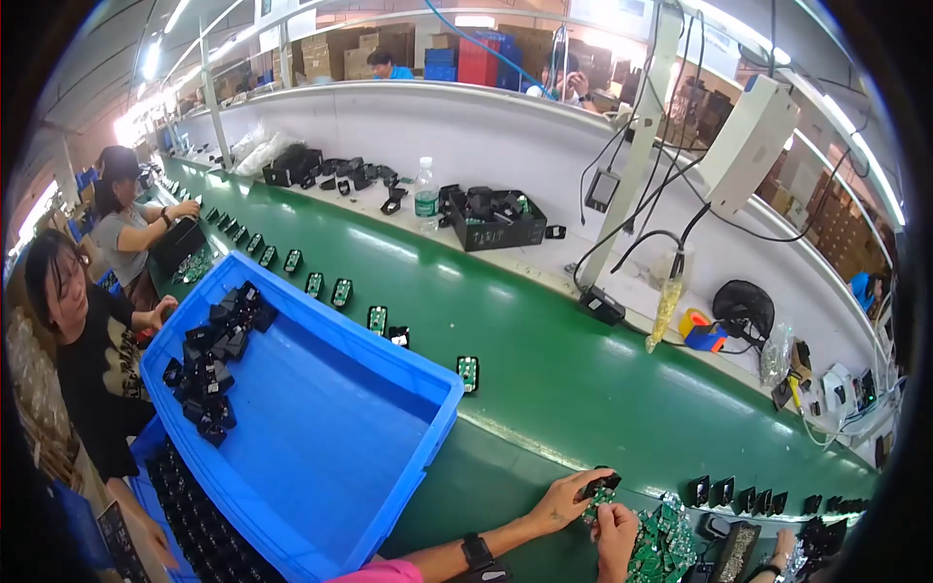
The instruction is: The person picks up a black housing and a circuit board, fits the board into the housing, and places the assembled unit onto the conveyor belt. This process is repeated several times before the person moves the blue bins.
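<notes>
Green board point(602, 498) and black casing point(604, 481) occupy hands point(615, 531).

R hand point(616, 536) is cut off past the wrist by the bottom edge & its fingers hide part of the PCB point(601, 501); can't tell if that touches the black housing point(604, 481). PCB pile point(666, 546) is cut off at btm too. Co-worker's hand point(781, 546), lower R, only partly in frame. Far-R housings point(847, 505) too small to make out.
</notes>
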Tool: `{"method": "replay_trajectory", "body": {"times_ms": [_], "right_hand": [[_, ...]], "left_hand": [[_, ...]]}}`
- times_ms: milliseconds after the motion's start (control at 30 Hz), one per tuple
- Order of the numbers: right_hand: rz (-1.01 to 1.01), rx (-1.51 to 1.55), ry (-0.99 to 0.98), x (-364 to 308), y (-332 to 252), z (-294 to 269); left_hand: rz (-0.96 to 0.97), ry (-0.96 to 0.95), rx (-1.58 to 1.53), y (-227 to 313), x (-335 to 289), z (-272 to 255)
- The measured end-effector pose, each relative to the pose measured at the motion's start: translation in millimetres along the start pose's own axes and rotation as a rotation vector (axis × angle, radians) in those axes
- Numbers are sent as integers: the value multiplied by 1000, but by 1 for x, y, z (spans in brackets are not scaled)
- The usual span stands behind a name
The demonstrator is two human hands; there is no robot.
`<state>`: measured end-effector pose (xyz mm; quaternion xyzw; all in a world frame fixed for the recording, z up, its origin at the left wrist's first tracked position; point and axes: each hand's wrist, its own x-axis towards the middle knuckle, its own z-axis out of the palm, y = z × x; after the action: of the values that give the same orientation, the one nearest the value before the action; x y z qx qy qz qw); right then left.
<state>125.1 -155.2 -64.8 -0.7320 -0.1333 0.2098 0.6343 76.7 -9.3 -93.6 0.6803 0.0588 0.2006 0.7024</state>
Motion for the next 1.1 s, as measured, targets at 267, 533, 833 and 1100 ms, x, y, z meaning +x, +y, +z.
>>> {"method": "replay_trajectory", "body": {"times_ms": [267,533,833,1100], "right_hand": [[-18,-120,-50,-2,-12,-2],[-59,-265,-57,4,-16,-2],[-181,-515,24,3,-27,4],[-248,-449,144,12,-22,18]], "left_hand": [[126,34,42,-9,-3,4],[64,-21,35,1,1,-2],[170,116,111,-1,-5,8],[-6,91,58,3,2,1]]}}
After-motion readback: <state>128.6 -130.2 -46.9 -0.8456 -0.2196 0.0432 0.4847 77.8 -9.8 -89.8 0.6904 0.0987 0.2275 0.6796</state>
